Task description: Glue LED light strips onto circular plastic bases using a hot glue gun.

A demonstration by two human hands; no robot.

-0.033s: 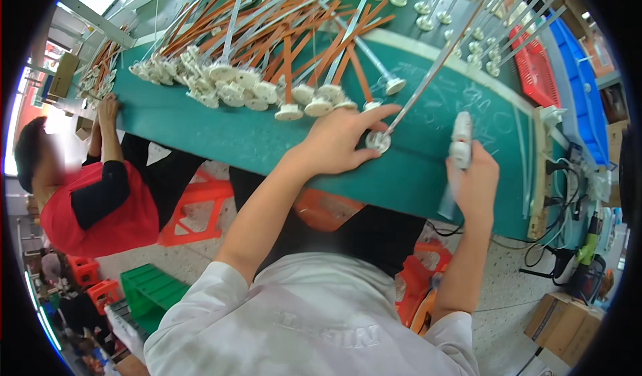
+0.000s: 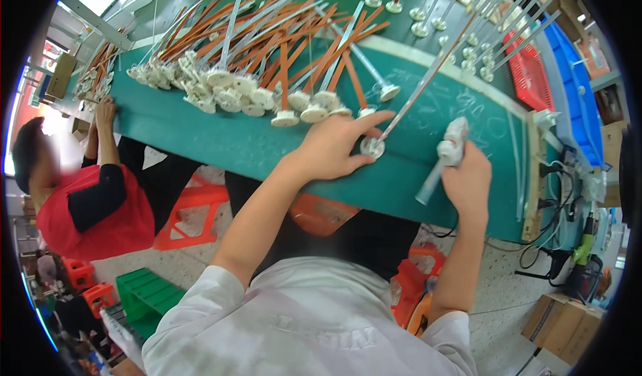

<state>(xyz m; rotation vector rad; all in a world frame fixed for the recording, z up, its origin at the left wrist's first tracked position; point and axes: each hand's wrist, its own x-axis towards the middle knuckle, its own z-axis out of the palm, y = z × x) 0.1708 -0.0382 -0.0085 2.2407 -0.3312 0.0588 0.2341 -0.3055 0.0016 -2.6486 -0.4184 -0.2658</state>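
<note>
My left hand (image 2: pixel 331 147) rests on the green table, its thumb and index finger closed around a round white base (image 2: pixel 372 148). From that base a long thin strip (image 2: pixel 428 78), partly brown and partly shiny, slants up to the far right. My right hand (image 2: pixel 468 179) grips a white glue gun (image 2: pixel 453 142), apart from the base and to its right. A translucent glue stick (image 2: pixel 430 185) juts from the gun toward the near left. Just beyond my left hand lies a pile of brown and silvery strips (image 2: pixel 267 38) with white round bases (image 2: pixel 231 95).
Several clear rods on white bases (image 2: pixel 487 74) stand at the far right, beside a red basket (image 2: pixel 528 72) and a blue bin (image 2: pixel 575 95). Cables (image 2: pixel 565 195) hang by the table's right end. A co-worker in a red top (image 2: pixel 100 209) sits at left.
My right hand has turned the glue gun, so its glue stick has swung to the left. The left hand keeps its hold on the base; the whole view has shifted slightly.
</note>
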